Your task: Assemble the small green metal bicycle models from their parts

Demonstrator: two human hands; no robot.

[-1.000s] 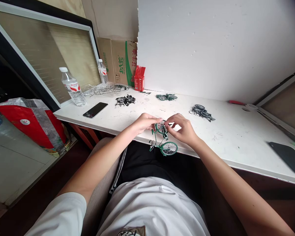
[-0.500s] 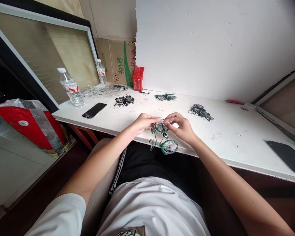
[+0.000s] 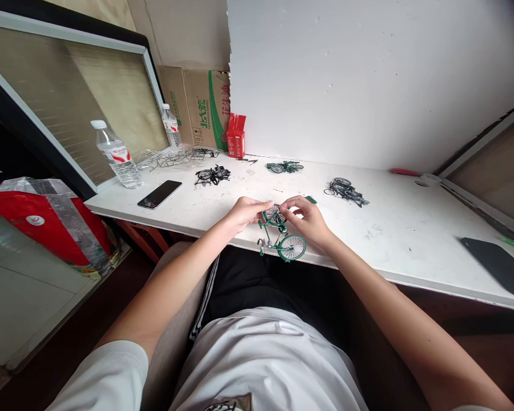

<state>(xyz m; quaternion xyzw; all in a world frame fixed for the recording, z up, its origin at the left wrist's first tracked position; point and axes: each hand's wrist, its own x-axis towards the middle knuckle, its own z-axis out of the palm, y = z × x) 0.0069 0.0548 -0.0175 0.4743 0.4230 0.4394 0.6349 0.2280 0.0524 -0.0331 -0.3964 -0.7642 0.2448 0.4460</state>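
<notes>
A small green model bicycle (image 3: pixel 278 241) with silver spokes is held at the table's front edge, its front wheel and handlebar toward me. My left hand (image 3: pixel 246 214) is closed on the wheel at the far end, thumb and fingers at its rim. From the other side my right hand (image 3: pixel 306 220) pinches at this same wheel near its spokes; whether a tiny part is between the fingertips cannot be made out. Just behind the right hand a small green piece (image 3: pixel 310 200) shows, partly hidden.
Behind lie another green model bicycle (image 3: pixel 285 166) and dark bicycle models (image 3: pixel 213 175) (image 3: pixel 346 192). A phone (image 3: pixel 160 194), water bottles (image 3: pixel 119 157), black frame parts (image 3: pixel 175 158) and a red box (image 3: pixel 236 137) stand left. A dark flat object (image 3: pixel 494 265) lies right.
The whole view has shifted slightly. Both hands stay on the bicycle's far wheel, and the bicycle has moved a little away from me. The green piece behind my right hand now shows.
</notes>
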